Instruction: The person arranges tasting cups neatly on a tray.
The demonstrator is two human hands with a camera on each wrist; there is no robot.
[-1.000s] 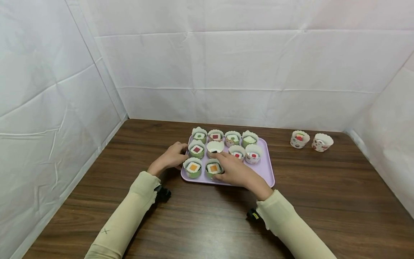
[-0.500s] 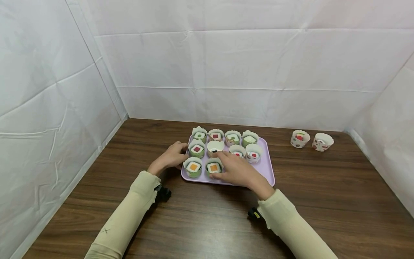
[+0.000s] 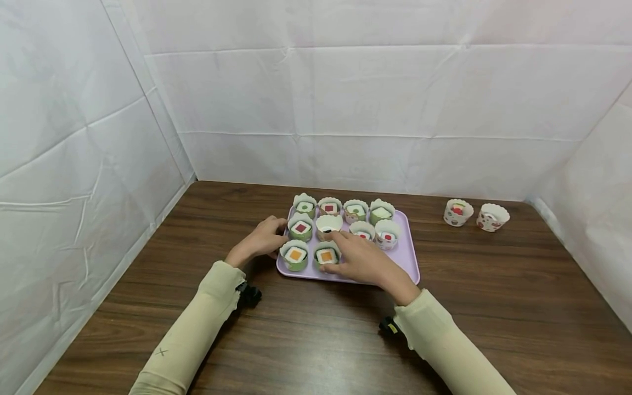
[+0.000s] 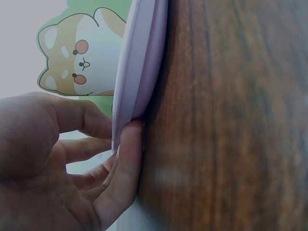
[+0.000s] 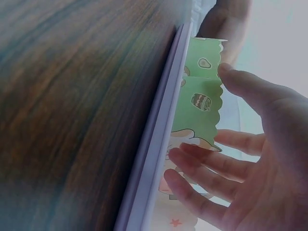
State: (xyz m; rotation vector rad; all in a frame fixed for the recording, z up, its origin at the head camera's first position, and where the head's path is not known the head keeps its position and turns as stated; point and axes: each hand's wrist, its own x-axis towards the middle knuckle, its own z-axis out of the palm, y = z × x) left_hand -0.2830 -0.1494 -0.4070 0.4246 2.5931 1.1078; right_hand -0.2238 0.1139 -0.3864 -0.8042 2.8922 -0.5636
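Note:
A lilac tray [image 3: 404, 263] holds rows of paper cups with toy sushi pieces inside. My left hand [image 3: 264, 236] is at the tray's left edge; in the left wrist view its fingers pinch the tray rim [image 4: 137, 62], beside a green cup with a cartoon dog [image 4: 77, 57]. My right hand [image 3: 362, 260] is over the front of the tray, thumb and fingers spread loosely around a green cup [image 3: 327, 257] with an orange-centred piece. Its fingers look relaxed in the right wrist view. Whether they touch the cup, I cannot tell.
Two more patterned paper cups stand at the back right of the wooden table [image 3: 518, 307]: one cup [image 3: 457, 212] has a red-topped piece, the other cup [image 3: 492, 217] shows white inside. White cloth [image 3: 365, 99] hangs behind and at both sides.
My right hand has shifted slightly to the right, its thumb and fingers a little wider around the orange-centred cup. The left hand, the tray and the cups stay in place.

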